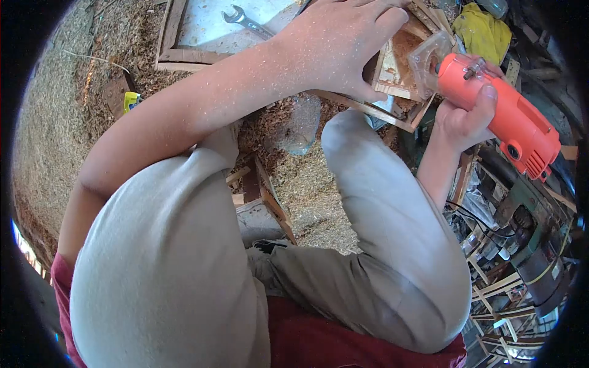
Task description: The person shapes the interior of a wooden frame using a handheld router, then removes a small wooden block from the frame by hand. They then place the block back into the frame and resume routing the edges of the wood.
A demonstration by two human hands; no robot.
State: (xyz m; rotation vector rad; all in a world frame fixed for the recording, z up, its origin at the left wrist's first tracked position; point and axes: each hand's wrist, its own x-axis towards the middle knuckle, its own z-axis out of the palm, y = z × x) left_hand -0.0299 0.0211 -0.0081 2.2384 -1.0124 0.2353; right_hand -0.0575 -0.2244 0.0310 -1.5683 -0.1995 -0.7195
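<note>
My right hand (463, 119) is wrapped round an orange trim router (506, 113), its body tilted toward the lower right. The router's clear plastic base (429, 64) sits against the end of a small wooden frame (392, 83); the bit cannot be made out. Across that frame lies my left hand (343, 52), thumb on the near side and fingers reaching over the far side, gripping it. Sawdust speckles my left hand and forearm. Beneath the frame is a wooden-edged support (368, 110), partly hidden by my left hand and knee.
A wrench (245, 22) lies on a white wood-framed board (202, 27). Yellow cloth (483, 34) sits beyond the router. A clear plastic container (300, 126) and wooden scraps (270, 196) lie among wood shavings between my legs. Green machinery (534, 227) and thin wooden strips (503, 319) crowd the right.
</note>
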